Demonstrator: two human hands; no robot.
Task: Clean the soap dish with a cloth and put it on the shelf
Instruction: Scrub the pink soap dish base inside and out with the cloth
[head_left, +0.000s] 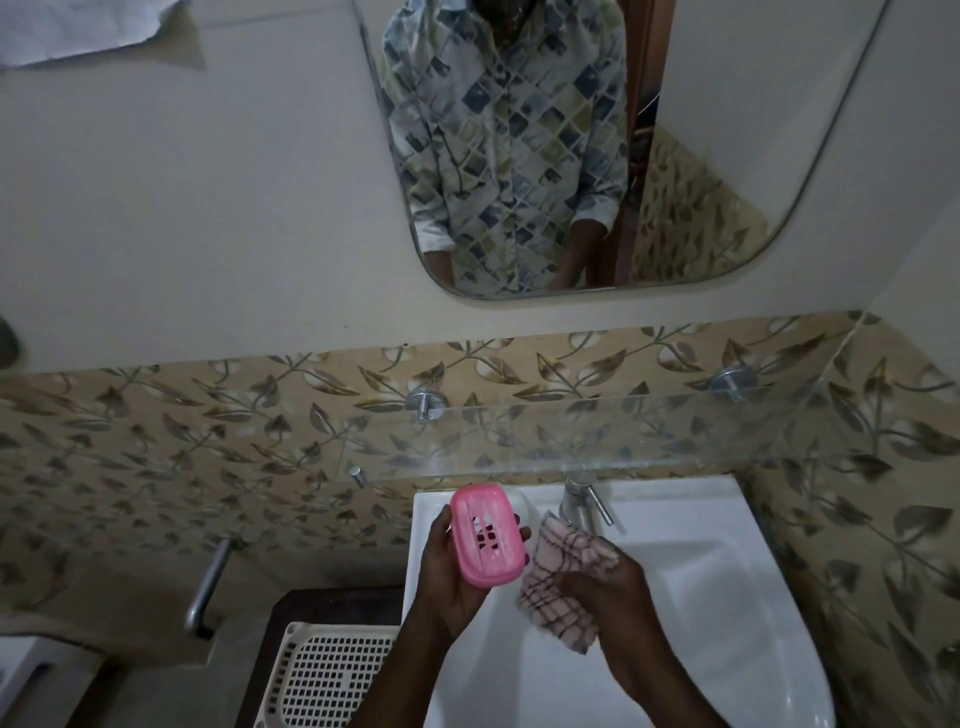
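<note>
Pink plastic with slots cut through its floor, the soap dish (485, 535) sat tilted in the person's left hand (449, 587), above the left rim of the white basin (727, 597). The thumb lay along the dish's left edge and the fingertips curled up round its right edge, so the hand was grasping it from underneath. Just beside it, apart from the dish, the right hand (605, 592) was clenched round a bunched pink cloth (558, 577) with dark checks, held over the bowl of the basin. No wiping contact showed. A chrome tap (579, 504) stood just behind the cloth. Above it, the clear glass shelf (675, 431) ran along the leaf-patterned tiles (208, 441) on two chrome pegs, with nothing visible on it.

Judging from this, the dish could slip while being rubbed. It was held only by its edges, and a firm push from the cloth might twist it loose and drop it into the basin. The glass shelf was hard to make out against the tiles, so its front edge might be struck on the way up, or the dish set too near the lip and tipped off. The tap beneath would crowd that lift.

No brand, label or readable writing appeared on the dish, cloth, tap or basin.
</note>
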